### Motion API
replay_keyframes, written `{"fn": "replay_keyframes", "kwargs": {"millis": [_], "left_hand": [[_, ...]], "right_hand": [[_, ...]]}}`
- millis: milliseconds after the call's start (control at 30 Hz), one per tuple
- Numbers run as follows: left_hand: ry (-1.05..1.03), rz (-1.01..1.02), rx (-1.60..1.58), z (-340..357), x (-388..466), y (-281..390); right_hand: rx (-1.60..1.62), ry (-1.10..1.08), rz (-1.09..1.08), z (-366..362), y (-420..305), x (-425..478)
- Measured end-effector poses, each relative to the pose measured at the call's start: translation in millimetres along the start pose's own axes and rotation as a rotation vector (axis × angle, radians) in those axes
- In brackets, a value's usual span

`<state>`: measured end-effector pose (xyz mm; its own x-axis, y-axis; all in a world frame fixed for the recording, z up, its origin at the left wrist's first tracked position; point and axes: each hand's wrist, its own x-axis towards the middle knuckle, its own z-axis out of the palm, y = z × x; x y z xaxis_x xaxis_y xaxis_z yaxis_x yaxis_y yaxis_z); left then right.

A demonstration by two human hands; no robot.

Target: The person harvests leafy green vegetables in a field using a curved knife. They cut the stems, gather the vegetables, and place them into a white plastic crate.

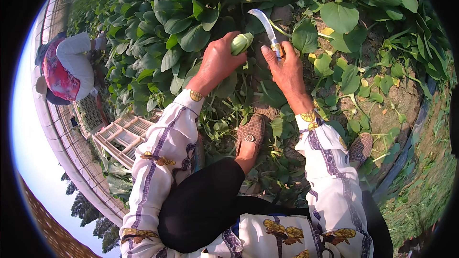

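My left hand (217, 59) is closed around a leafy green, likely pak choi, whose pale green stem base (242, 44) sticks out of the fist. The rest of that plant is hidden by the hand or lost among the foliage. In my right hand (289, 75) is a small curved harvesting knife (266, 25), held by its handle, which bears a coloured label. Its hooked blade points up and to the left, apart from the stem base. Below both hands are cut leaves and stalks on the soil (398, 95).
Dense pak choi plants (179, 18) stand at the upper left. Plastic crates (125, 134) sit at the left, near a bent-over person (68, 68). Loose leaves (349, 79) litter the ground at right, beside a dark plastic strip (401, 166). My shoe (251, 129) is below the hands.
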<state>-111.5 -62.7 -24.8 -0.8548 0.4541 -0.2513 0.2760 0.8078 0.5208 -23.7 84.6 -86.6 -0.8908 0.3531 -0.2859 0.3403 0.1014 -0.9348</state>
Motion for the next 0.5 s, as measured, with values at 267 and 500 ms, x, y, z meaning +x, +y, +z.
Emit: {"fn": "replay_keyframes", "kwargs": {"millis": [267, 500], "left_hand": [[0.136, -0.059, 0.270, -21, 35, -69], [0.199, -0.071, 0.208, -24, 27, -80]], "right_hand": [[0.011, 0.046, -0.260, 78, 0, 39], [-0.048, -0.058, -0.144, 100, -9, 53]]}}
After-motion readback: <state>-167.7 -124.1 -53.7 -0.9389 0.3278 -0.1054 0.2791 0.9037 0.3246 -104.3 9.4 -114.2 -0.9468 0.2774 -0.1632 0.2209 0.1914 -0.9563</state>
